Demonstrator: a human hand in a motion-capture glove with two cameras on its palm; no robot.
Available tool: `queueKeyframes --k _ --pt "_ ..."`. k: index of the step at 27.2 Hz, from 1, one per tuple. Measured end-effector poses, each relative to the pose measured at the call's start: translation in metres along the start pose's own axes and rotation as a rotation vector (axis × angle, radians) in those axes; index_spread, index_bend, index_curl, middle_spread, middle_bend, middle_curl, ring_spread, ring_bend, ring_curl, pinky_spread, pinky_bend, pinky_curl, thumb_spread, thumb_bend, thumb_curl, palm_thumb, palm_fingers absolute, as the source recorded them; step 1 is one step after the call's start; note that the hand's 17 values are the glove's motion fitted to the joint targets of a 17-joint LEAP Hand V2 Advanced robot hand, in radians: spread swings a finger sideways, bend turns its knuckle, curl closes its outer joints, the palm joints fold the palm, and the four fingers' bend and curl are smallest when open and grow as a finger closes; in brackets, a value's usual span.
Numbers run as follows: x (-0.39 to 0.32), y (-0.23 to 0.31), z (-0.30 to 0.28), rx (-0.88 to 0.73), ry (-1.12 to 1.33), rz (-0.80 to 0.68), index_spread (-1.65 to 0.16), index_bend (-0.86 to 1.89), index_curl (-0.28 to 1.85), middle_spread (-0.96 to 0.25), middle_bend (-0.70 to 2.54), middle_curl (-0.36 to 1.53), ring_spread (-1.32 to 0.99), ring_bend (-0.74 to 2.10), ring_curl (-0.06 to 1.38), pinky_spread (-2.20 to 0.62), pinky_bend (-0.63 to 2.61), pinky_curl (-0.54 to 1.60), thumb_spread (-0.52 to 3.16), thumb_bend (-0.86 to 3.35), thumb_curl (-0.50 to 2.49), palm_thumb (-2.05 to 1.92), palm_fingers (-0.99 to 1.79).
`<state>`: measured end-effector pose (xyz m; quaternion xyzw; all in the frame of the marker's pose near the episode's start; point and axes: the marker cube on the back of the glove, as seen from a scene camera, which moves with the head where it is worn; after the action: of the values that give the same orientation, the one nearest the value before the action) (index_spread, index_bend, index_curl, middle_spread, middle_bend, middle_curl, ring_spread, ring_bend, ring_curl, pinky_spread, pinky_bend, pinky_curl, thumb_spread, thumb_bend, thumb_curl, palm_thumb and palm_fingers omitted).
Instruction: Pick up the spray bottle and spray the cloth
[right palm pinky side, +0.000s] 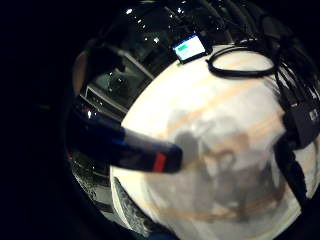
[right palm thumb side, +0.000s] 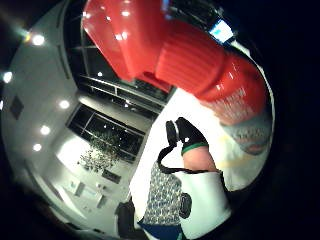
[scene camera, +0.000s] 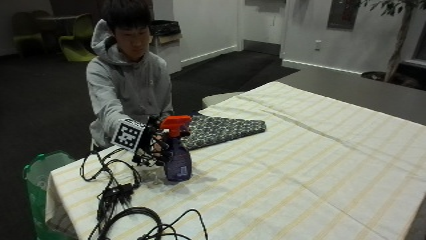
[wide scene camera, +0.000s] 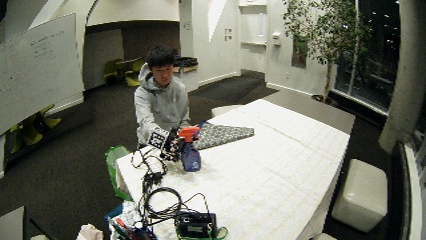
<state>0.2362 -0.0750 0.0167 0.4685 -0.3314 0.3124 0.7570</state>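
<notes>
Right now my hand is wrapped around the neck of the spray bottle, which stands near the counter edge closest to me. I'd lift it straight, then aim the nozzle at the patterned cloth just beyond.

Purple spray bottle upright, red trigger; patterned cloth just behind

The person wears a grey hooded sweatshirt and a black glove.
</notes>
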Motion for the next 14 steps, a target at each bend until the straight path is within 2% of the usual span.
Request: queueKeyframes --k 5,8,14 --pt "-0.003 -0.01 0.013 0.096 -0.046 -0.022 -0.22 0.18 0.21 -0.04 0.5 0.39 -0.06 0.63 0.31 0.05 0.45 0.29 0.91 0.0 0.39 0.8 1.09" --pt "-0.004 -0.016 0.017 0.096 -0.039 -0.023 -0.22 0.25 0.27 -0.05 0.5 0.41 -0.09 0.63 0.35 -0.07 0.5 0.34 0.86 0.01 0.42 0.88 1.34" --pt "-0.007 -0.03 0.025 -0.018 -0.023 -0.026 -0.23 0.28 0.35 -0.1 0.44 0.41 -0.14 0.62 0.39 -0.19 0.54 0.38 0.6 0.0 0.49 0.98 1.31"
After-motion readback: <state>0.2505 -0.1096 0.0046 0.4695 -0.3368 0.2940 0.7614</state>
